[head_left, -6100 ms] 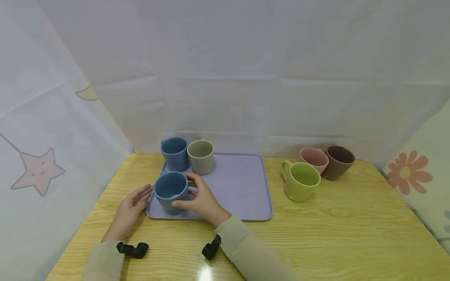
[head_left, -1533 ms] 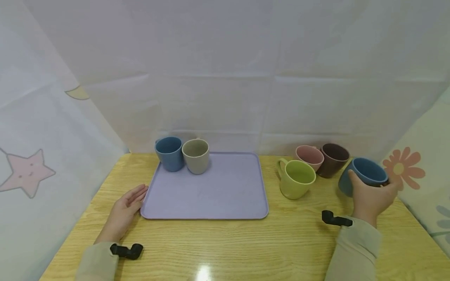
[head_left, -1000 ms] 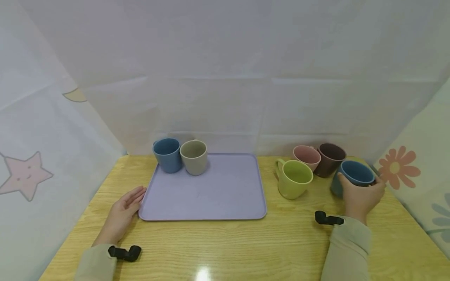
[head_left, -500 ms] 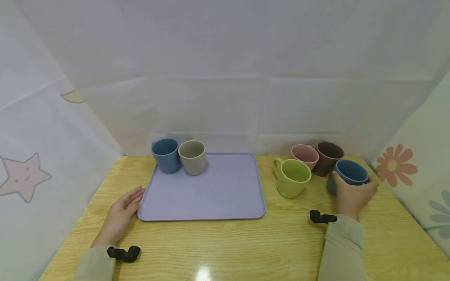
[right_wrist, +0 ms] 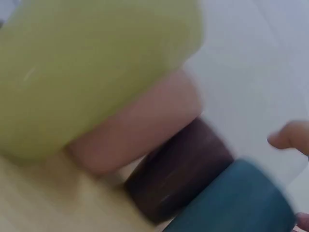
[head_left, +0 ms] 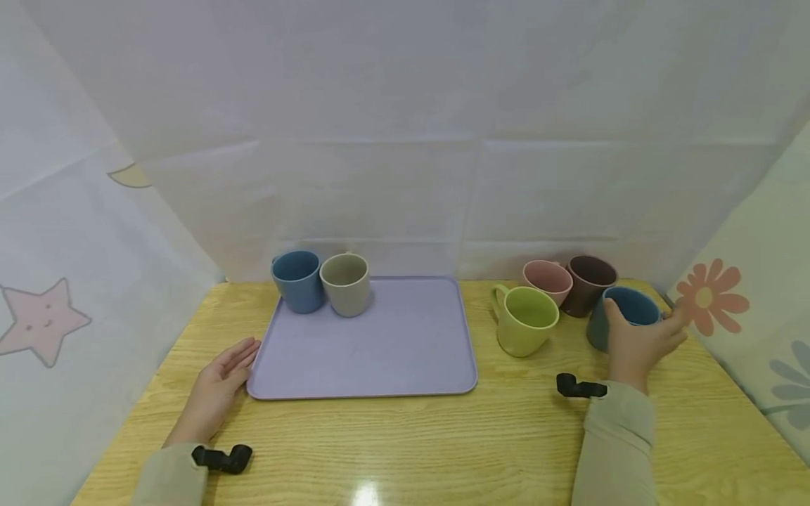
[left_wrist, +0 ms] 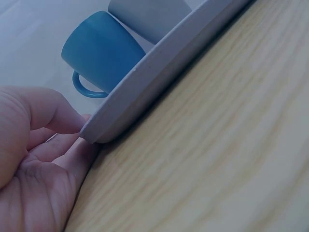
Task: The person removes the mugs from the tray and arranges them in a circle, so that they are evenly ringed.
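At the table's right, a blue mug [head_left: 631, 306] stands upright beside the brown mug [right_wrist: 181, 169]. My right hand [head_left: 635, 348] is just in front of it, thumb raised and fingers spread. In the right wrist view the thumb [right_wrist: 292, 136] is apart from the blue mug [right_wrist: 236, 203]. My left hand [head_left: 216, 386] lies at the left side of the lilac tray [head_left: 380, 351], its fairly straight fingers touching the edge. Another blue mug [head_left: 300, 282] and a grey-beige mug [head_left: 348, 288] stand side by side at the tray's back left.
A yellow-green mug [head_left: 525, 323] stands right of the tray, its handle toward the left. Behind it are a pink mug [head_left: 549, 277] and the brown mug, close together. A pale cloth [head_left: 392, 176] hangs behind the wooden table [head_left: 380, 450].
The front blue mug went from the tray to the table's right side in my right hand, then shifted left beside the brown mug. My right fingers have loosened from it. My left hand stays put.
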A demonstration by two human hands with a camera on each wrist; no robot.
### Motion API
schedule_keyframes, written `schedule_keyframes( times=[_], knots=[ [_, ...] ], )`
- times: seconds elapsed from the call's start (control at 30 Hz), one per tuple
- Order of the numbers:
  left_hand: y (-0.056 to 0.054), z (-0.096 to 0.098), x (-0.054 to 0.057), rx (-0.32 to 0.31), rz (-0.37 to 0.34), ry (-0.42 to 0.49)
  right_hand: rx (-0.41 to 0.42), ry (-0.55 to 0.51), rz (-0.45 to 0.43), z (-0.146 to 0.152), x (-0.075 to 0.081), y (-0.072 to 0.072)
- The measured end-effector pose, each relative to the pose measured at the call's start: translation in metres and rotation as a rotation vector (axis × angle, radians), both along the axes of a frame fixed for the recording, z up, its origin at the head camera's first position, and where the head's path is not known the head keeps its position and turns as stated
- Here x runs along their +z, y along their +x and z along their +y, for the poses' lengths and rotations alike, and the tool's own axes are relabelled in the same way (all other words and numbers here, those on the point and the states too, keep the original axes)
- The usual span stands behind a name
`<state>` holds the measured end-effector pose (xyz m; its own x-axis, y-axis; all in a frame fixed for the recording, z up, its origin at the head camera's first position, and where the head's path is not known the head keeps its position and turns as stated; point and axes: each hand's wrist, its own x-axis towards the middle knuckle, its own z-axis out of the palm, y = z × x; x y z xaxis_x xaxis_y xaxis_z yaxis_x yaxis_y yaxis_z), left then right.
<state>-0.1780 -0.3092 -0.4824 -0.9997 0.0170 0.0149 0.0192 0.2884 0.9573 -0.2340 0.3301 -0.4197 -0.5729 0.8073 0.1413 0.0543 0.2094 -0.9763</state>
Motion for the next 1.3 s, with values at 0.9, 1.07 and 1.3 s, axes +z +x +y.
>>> schedule_keyframes(
  times=[0.9, 1.07, 1.3],
  knots=[
    [-0.001, 0.000, -0.002, 0.009, 0.006, 0.037, 0.460, 0.163, 0.400, -0.129, 0.064, 0.009],
    [0.000, -0.001, -0.002, 0.014, -0.008, 0.021, 0.587, 0.159, 0.446, -0.150, 0.057, 0.007],
    [0.000, 0.002, 0.001, 0.015, 0.009, 0.036, 0.774, 0.105, 0.386, -0.182, 0.050, 0.009]
  ],
)
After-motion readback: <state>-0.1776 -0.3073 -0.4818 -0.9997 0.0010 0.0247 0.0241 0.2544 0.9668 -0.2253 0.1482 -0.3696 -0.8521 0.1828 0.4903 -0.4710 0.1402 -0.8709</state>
